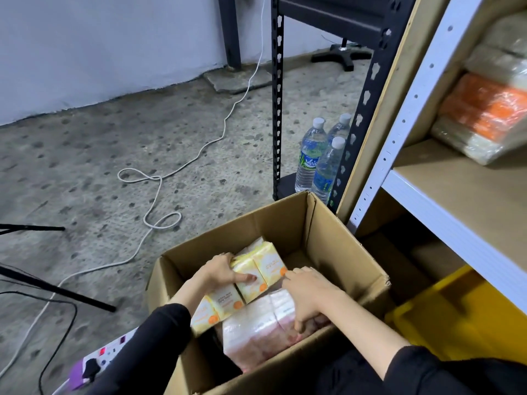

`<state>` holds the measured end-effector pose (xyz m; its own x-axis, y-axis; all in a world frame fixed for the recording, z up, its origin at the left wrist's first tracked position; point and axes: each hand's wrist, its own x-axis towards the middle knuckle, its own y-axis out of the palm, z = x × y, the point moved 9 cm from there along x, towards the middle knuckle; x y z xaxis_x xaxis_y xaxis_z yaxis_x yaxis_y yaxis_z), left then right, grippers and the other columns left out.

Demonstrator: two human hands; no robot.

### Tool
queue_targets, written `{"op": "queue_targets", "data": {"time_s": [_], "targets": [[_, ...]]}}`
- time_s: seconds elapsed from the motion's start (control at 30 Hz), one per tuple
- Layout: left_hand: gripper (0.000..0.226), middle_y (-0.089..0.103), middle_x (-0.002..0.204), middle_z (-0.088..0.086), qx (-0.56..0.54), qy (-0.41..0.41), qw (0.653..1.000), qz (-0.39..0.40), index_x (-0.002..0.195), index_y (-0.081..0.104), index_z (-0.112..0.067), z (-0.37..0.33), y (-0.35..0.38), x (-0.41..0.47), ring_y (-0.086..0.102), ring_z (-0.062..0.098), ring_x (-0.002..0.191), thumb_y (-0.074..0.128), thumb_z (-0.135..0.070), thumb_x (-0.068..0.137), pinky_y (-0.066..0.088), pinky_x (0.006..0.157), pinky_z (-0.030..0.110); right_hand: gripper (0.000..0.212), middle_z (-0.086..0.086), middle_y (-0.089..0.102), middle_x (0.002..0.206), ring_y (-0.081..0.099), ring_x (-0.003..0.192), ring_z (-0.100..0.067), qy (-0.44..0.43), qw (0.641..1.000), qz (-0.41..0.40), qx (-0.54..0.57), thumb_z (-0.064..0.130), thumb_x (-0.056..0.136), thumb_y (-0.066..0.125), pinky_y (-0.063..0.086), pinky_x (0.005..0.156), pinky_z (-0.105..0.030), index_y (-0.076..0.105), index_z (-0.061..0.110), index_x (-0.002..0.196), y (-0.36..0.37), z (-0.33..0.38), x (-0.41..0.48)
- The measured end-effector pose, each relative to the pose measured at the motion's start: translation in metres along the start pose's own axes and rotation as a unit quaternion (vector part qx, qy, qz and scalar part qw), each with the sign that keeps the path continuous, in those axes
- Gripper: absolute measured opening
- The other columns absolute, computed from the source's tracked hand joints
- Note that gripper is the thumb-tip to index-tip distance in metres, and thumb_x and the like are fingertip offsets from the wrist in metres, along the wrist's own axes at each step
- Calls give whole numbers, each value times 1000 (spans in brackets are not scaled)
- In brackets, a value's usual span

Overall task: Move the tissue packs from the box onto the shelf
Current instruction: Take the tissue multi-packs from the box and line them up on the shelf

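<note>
From my head camera I look down into an open cardboard box [285, 223] on the concrete floor, with both hands inside it. My left hand [221, 270] is clamped on the left end of a yellow tissue pack bundle [251, 276] — a row of small yellow-and-white packs with orange dots, lying diagonally from the box's near-left corner toward its middle. The fingers curl over the far top edge and the thumb presses flat on the face toward me. My right hand [306, 292] sits just beside the bundle's right end, its index finger touching the far pack. The rest of that hand is spread palm down with the fingers bent over a pink tissue pack [256, 332] wrapped in clear film; whether it actually grips that pack I cannot tell. The pink pack lies lower in the box, just beside and partly under the yellow bundle, on the side nearest me.

To the right stands the white shelf [445, 212] with a tan board — on it, well apart from the hands, lies an orange and white wrapped bundle [484, 115]. Below that shelf sits a yellow bin [462, 315]. Beyond the box, three water bottles [313, 155] stand by a black rack [278, 109], and a white cable [154, 201] loops across the floor.
</note>
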<state>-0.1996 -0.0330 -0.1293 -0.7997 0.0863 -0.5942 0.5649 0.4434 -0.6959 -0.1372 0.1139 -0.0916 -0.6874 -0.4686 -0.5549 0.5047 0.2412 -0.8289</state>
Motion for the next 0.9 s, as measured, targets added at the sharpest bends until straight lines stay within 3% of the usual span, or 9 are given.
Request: {"op": "queue_targets", "data": {"time_s": [0.1,0.2,0.27,0.37,0.47,0.63,0.9], "targets": [[87,57,120,9,60,38,995,-70,118,53,-8,-13,-32,-21,56,27,109,67,-67,55,46,91,36,72,-10,50,121,45,112,-26,21,1000,-16,-7,45,64,75,37,95,-36,49,7,120,-34,-17,-33],[93,57,112,12,79,83,983,-141,111,54,-7,-34,-67,-45,57,29,103,62,-77,51,45,84,36,67,-3,46,102,45,98,-19,76,995,-49,39,49,63,73,33,78,-30,51,12,115,-66,-45,-79],[101,56,111,14,100,107,971,-190,108,54,-6,-52,-91,-62,56,32,106,51,-83,43,46,85,38,68,0,43,99,46,100,-19,123,986,-95,64,51,60,74,32,77,-31,51,15,114,-84,-65,-112],[84,54,117,15,125,139,950,-251,112,52,-4,-84,-121,-88,54,34,111,68,-69,61,46,91,42,72,-3,49,108,47,110,-22,203,961,-169,78,52,57,76,35,80,-31,51,16,114,-106,-91,-162],[82,52,120,15,145,184,924,-303,118,50,-5,-121,-144,-116,52,34,113,68,-65,65,45,93,42,74,-6,51,111,49,114,-26,287,923,-229,112,54,53,77,41,89,-34,53,15,110,-119,-119,-215],[90,50,125,13,207,263,880,-338,129,45,-7,-197,-148,-162,50,31,116,66,-67,66,41,98,41,87,-12,49,126,47,118,-29,387,857,-294,171,48,52,82,40,93,-34,50,9,122,-118,-157,-306],[93,48,130,12,270,422,803,-324,135,39,-7,-334,-92,-225,47,29,119,66,-66,67,37,102,40,71,-22,55,121,49,113,-33,484,765,-360,226,29,55,87,40,89,-33,58,0,113,-78,-183,-445]]}}
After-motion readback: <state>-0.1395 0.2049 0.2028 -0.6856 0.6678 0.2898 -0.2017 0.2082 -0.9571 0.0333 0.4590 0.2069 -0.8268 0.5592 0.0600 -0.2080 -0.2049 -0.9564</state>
